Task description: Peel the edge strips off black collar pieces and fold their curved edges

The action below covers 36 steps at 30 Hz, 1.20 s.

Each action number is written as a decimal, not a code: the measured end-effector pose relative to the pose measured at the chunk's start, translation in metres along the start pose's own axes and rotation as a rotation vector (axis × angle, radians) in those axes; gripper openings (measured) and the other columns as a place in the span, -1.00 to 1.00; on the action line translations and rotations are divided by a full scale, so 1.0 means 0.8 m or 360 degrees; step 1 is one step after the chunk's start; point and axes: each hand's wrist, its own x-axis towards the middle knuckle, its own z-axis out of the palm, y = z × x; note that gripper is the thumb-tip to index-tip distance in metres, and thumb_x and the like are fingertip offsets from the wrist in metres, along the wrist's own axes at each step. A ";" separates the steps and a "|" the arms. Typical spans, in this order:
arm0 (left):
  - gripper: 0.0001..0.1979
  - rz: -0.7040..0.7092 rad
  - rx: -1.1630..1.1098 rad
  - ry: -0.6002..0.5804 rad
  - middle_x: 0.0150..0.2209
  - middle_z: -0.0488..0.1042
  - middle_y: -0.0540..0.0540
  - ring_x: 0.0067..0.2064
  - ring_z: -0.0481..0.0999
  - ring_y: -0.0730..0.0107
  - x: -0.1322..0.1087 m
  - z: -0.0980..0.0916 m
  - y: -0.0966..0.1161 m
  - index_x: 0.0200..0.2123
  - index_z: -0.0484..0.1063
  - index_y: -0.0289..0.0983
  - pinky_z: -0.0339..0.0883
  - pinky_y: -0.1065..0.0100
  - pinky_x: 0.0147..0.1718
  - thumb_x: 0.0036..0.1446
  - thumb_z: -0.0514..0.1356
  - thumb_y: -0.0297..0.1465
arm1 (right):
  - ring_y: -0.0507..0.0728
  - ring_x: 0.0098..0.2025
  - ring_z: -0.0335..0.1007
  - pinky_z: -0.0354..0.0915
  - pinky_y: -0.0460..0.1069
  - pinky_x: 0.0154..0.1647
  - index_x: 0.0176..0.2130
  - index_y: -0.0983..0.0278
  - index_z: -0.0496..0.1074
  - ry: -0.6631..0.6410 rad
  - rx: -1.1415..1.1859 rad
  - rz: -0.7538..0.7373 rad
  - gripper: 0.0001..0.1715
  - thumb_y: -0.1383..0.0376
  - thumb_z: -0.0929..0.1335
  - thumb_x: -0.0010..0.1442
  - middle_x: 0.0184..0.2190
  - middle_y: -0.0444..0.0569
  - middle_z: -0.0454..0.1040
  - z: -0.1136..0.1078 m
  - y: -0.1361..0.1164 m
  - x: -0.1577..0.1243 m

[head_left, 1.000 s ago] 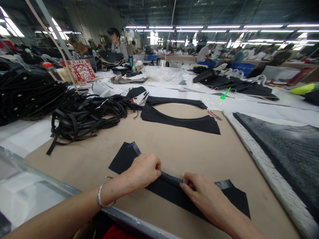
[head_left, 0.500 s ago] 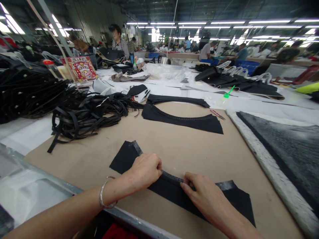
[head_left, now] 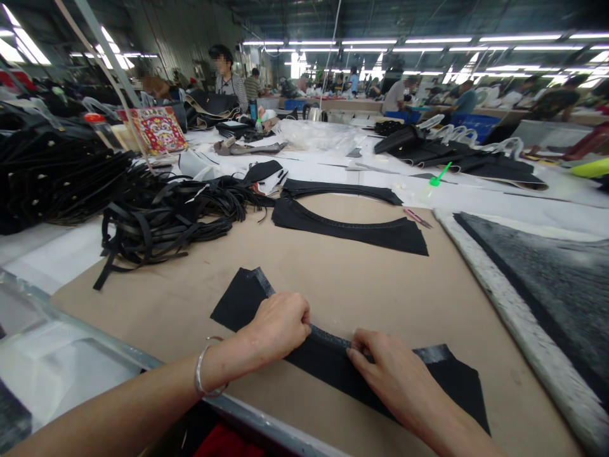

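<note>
A curved black fabric piece (head_left: 238, 301) lies on the brown paper sheet (head_left: 333, 279) right before me. Along its upper edge runs a folded, shiny strip (head_left: 328, 336). My left hand (head_left: 276, 324), with a silver bangle on the wrist, is curled over that folded edge and presses it down. My right hand (head_left: 394, 381) lies a little to the right, fingertips pinched on the same edge. Both hands hide the middle of the piece.
Two more curved black pieces (head_left: 352, 231) lie farther back on the paper. A tangle of black straps (head_left: 157, 219) sits at the left, a grey textured mat (head_left: 547, 285) at the right. Pink-handled snips (head_left: 416, 218) lie by the pieces. Other people work at distant tables.
The hands have stayed on the folded edge; only the view has shifted slightly.
</note>
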 end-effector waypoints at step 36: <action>-0.54 0.1183 0.0162 0.0453 -0.12 0.44 -0.17 -0.10 0.38 0.27 -0.036 0.082 0.003 0.02 0.36 -0.36 0.36 0.26 -0.03 0.09 -0.06 -0.70 | 0.21 -0.31 0.49 0.02 -0.02 -0.46 -0.21 0.25 0.35 0.0382 -0.0062 -0.0032 -0.80 0.18 0.35 0.22 -0.37 -0.03 0.54 0.004 0.016 -0.019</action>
